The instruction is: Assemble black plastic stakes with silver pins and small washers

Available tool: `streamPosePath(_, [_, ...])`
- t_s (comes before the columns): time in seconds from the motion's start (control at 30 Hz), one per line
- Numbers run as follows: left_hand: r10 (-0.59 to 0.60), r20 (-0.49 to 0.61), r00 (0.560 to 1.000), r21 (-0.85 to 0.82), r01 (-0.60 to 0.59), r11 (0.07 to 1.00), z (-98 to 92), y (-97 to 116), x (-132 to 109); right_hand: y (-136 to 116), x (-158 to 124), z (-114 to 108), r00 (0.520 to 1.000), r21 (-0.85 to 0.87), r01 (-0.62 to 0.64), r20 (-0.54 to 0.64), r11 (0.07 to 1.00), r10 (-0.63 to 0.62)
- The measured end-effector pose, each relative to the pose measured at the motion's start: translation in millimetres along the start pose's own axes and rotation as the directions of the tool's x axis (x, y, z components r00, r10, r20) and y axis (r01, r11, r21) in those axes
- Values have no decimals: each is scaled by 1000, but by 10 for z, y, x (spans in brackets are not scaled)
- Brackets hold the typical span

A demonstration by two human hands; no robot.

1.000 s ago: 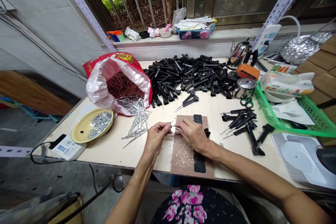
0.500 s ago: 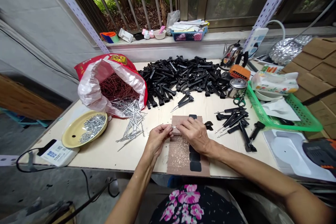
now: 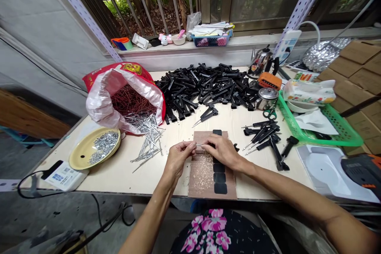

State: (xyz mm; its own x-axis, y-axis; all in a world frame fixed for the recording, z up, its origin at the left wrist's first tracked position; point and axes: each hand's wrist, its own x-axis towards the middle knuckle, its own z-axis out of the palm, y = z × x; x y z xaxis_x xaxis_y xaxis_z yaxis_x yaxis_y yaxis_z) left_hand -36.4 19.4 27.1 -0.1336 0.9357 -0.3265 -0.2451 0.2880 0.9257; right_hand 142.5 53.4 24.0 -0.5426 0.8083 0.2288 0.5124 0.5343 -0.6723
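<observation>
My left hand (image 3: 180,157) and my right hand (image 3: 220,150) meet over a brown board (image 3: 200,184). Between their fingertips runs a thin silvery metal rod (image 3: 199,145), pinched from both sides; its ends are hidden in my fingers. Pale specks are scattered on the board. Along its right side lies a column of black rounded-square pads (image 3: 220,177), partly under my right hand. Left of my hands, silvery metal rods (image 3: 150,139) spill from a red and white sack (image 3: 98,101) filled with dark red rods. A yellow dish (image 3: 76,154) holds small silvery pieces.
Behind the board is a large heap of black plastic parts (image 3: 205,83). More black parts with metal tips (image 3: 268,137) lie to the right. Green scissors (image 3: 270,113), a metal pot (image 3: 267,99), a green basket (image 3: 336,141) and a white tray (image 3: 320,172) stand farther right.
My right-hand fingers have shifted slightly and lowered around the rod, so more of it shows between my hands. The view has moved slightly.
</observation>
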Motion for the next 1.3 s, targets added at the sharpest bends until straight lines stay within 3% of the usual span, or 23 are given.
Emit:
streamPosePath(0.1, [-107, 3, 994, -93, 107, 990, 24, -27, 28, -35, -59, 44, 980, -349, 139, -83, 927, -179])
streamPosePath(0.17, [-157, 0, 988, -131, 156, 979, 38, -41, 35, -38, -69, 63, 970, -416, 185, -67, 890, -232])
streamPosePath(0.23, [-102, -38, 994, -112, 97, 989, 54, -47, 32, -31, -54, 54, 985, -331, 126, -68, 935, -157])
streamPosePath(0.33, [11, -84, 996, -83, -18, 996, 72, -29, 26, -28, -10, -4, 999, -40, -41, -36, 998, 40])
streamPosePath(0.43, [-102, 8, 995, -187, 102, 977, 68, 15, 41, -44, 18, -61, 995, 96, -73, -53, 993, 79])
streamPosePath(0.53, [-214, 106, 971, -261, 235, 936, 45, 44, 59, -59, 16, -80, 994, 70, -43, -95, 997, 49])
streamPosePath(0.6, [-234, 119, 965, -273, 259, 927, 32, 41, 63, -59, 9, -78, 995, 28, -26, -97, 999, 28])
streamPosePath(0.73, [-207, 82, 975, -239, 221, 946, 34, 6, 52, -47, 5, -64, 993, -165, 37, -104, 986, -54])
streamPosePath(0.9, [-47, -16, 999, -113, 45, 993, 68, -9, 35, -69, 7, -38, 978, -430, 105, -117, 896, -171])
streamPosePath(1.2, [-35, 5, 999, -22, 35, 999, 52, -15, 41, -63, -7, -42, 984, -458, 136, -40, 879, -172])
streamPosePath(1.3, [3, 13, 1000, 22, -3, 1000, 52, -20, 36, -22, -13, -55, 990, -359, 112, -39, 927, -135])
